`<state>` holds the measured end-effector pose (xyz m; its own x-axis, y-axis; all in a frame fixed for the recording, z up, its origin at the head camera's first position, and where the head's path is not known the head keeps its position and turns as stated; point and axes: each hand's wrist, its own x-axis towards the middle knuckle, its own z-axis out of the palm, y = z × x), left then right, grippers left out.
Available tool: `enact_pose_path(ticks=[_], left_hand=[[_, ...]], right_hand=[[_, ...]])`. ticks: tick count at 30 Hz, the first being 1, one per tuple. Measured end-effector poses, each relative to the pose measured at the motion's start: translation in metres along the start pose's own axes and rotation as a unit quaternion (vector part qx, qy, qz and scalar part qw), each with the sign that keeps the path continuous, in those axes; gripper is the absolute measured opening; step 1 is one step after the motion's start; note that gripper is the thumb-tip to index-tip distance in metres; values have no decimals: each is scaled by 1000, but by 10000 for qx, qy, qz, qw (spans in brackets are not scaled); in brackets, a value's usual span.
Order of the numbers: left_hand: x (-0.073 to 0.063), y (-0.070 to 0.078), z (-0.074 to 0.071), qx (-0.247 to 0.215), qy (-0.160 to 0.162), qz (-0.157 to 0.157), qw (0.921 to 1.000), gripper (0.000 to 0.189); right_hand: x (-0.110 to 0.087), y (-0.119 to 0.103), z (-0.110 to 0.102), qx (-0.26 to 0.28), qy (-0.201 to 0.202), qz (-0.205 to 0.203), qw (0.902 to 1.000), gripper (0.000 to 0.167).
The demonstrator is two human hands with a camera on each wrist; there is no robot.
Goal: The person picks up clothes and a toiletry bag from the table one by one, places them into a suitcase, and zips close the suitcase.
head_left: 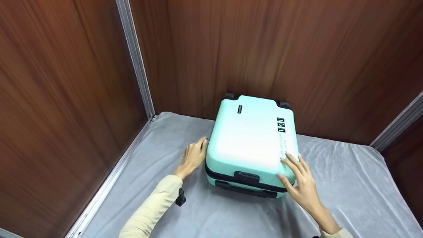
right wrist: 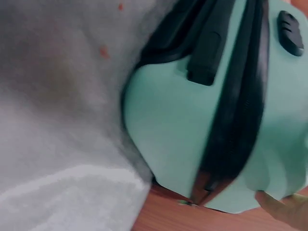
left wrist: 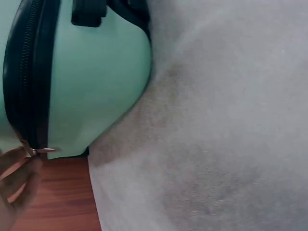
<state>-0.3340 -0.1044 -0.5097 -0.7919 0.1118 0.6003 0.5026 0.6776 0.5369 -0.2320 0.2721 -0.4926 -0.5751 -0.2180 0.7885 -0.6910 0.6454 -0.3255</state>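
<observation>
A mint-green hard-shell suitcase [head_left: 248,138] lies flat, its wheels toward the back wall and its handle side toward me. A black zipper band [left wrist: 30,72] runs around its side. At the suitcase's left side my left hand [head_left: 194,154] has its fingers curled, and in the left wrist view they pinch a small metal zipper pull [left wrist: 44,150]. My right hand [head_left: 303,181] rests on the near right corner of the lid with fingers spread. The right wrist view shows one fingertip [right wrist: 264,197] against the green shell.
Grey cloth [head_left: 337,185] covers the surface under the suitcase. Brown wood-grain panels [head_left: 211,49] stand behind it and on both sides, with metal strips [head_left: 135,56] at the corners. A black carry handle [head_left: 246,190] and a dark lock [head_left: 247,177] sit on the near side.
</observation>
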Motion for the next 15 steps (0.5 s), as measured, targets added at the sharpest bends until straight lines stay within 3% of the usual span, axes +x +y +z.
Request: enact_pose_path(ticks=[3, 7, 11, 15], left_hand=[[4, 6, 1, -704, 87, -220, 9972, 37], [7, 12, 2, -1561, 136, -547, 9861, 41], [9, 14, 5, -1759, 181, -529, 9828, 41], [8, 12, 7, -1791, 108, -474, 9826, 41]], right_hand=[[0, 5, 4, 236, 599, 83, 9979, 43], [3, 7, 9, 323, 1144, 733, 9902, 38], [6, 6, 13, 191, 1185, 1546, 9807, 37], [6, 6, 15, 285, 978, 2206, 9700, 42]])
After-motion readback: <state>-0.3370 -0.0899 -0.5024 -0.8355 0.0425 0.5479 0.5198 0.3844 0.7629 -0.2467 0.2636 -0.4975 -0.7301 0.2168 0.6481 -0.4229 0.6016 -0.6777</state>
